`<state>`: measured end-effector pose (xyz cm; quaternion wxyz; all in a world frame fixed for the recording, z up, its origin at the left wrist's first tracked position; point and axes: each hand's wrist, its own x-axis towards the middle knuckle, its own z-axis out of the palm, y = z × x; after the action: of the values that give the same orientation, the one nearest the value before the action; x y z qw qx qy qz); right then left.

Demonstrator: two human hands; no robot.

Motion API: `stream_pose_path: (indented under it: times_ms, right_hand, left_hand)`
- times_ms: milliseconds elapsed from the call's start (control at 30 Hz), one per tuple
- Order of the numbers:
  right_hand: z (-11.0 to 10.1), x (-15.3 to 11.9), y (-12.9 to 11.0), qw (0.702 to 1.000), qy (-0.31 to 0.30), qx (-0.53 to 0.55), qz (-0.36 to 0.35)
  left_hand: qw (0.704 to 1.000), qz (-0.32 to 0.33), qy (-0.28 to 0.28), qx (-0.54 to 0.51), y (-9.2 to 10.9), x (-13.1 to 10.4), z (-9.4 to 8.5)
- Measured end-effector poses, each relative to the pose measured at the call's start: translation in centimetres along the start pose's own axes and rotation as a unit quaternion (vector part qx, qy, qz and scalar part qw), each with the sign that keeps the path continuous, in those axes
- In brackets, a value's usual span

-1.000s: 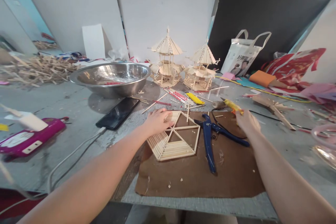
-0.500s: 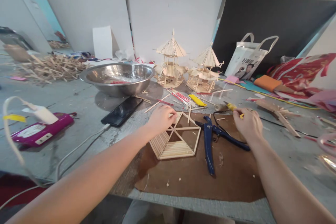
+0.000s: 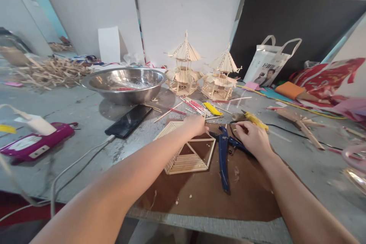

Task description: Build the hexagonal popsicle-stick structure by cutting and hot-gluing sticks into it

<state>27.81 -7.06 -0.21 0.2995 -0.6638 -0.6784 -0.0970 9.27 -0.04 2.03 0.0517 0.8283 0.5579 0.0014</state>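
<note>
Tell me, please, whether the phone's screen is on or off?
Off: the phone lies flat beside the steel bowl, its screen uniformly black.

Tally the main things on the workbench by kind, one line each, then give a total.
Finished stick pavilions: 2
Flat stick frame under the left hand: 1
Blue pliers by the right hand: 1
Steel bowl: 1
Black phone: 1
White tote bag: 1
Total: 7

The scene is evenly, softly lit; glare is seen in the round steel bowl [image 3: 124,84]. Edges are bowed by wide-angle distortion, and the pink device [image 3: 34,145] is blurred.
</note>
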Motion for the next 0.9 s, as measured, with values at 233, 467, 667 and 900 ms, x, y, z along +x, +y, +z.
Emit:
stream_pose_path:
  times_ms: [233,467,667,900]
  right_hand:
    - [0.0,0.0,-0.2,1.000,-0.011,0.008,0.007]
    - [-0.2,-0.2,-0.9,0.999,-0.021,0.036,0.001]
    - [0.0,-0.1,-0.6,0.999,-0.030,0.038,-0.002]
    - [0.2,0.0,-0.2,0.999,-0.031,0.038,0.008]
  left_hand:
    - [1.000,0.005,-0.003,-0.015,-1.6,0.1,-0.9]
    - [0.996,0.072,0.038,-0.020,-2.2,0.2,-2.5]
    - [0.996,0.011,0.083,0.031,-1.6,3.0,-2.1]
    - [0.996,0.033,0.078,0.038,-1.1,4.8,-0.8]
